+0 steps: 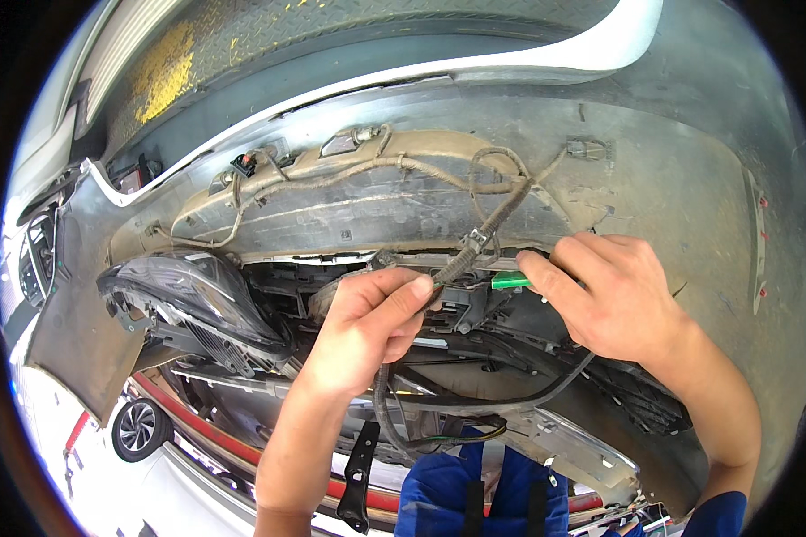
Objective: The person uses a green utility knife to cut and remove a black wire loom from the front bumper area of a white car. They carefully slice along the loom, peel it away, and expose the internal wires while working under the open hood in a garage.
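Observation:
My left hand [367,327] is closed around a grey-brown wiring harness [503,213], thumb on top and fingers curled beneath. The harness is in a ribbed sleeve with a clip on it, and runs up to a dusty bumper cover [421,210]. To the right, my right hand [613,300] pinches a small bright-green tool or piece [510,280] between thumb and fingers. Its end points at the harness by my left hand, with a gap between them. My fingers hide the rest of it, so its kind is unclear.
A headlight [192,291] sits at the left below the bumper cover. A thick black cable [475,407] loops beneath my hands. A black bracket [358,474] lies lower down, near my blue-clad legs [430,492]. A white car with a wheel [141,430] stands lower left.

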`<move>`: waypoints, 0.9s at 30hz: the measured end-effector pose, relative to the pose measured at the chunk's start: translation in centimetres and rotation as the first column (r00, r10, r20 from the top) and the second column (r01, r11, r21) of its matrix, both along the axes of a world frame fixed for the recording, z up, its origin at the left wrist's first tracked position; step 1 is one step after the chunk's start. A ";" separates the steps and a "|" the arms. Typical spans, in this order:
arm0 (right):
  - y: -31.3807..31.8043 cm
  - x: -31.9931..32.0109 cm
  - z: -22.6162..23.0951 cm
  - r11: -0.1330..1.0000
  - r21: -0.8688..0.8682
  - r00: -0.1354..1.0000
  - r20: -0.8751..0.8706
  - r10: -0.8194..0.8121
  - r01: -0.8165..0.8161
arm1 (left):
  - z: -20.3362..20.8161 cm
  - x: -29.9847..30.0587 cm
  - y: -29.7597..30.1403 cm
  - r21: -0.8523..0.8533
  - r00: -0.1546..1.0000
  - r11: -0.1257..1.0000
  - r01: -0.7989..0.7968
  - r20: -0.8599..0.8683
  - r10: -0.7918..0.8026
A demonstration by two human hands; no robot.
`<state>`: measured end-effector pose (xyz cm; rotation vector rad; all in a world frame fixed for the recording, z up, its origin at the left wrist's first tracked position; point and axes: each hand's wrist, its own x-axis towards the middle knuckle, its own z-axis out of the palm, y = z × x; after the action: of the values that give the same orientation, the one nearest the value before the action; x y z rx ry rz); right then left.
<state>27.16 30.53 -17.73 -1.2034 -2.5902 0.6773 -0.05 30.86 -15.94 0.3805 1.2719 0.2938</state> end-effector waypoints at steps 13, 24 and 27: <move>0.5 -0.4 -2.8 0.975 0.218 0.997 -0.053 0.064 -0.051 | 0.5 -0.1 -0.7 -0.224 0.985 0.962 -0.156 0.042 0.169; 1.3 0.3 -5.7 0.957 0.267 0.992 -0.037 0.124 -0.110 | -0.6 -1.0 -2.0 -0.404 0.909 0.859 -0.313 0.134 0.395; 1.6 0.8 -6.2 0.950 0.292 0.987 -0.077 0.141 -0.113 | -0.7 -1.1 -2.3 -0.453 0.882 0.830 -0.327 0.170 0.440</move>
<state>27.98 32.09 -23.95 -0.8992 -2.5882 0.3531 -1.16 28.53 -16.68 -0.2853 1.0975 0.3954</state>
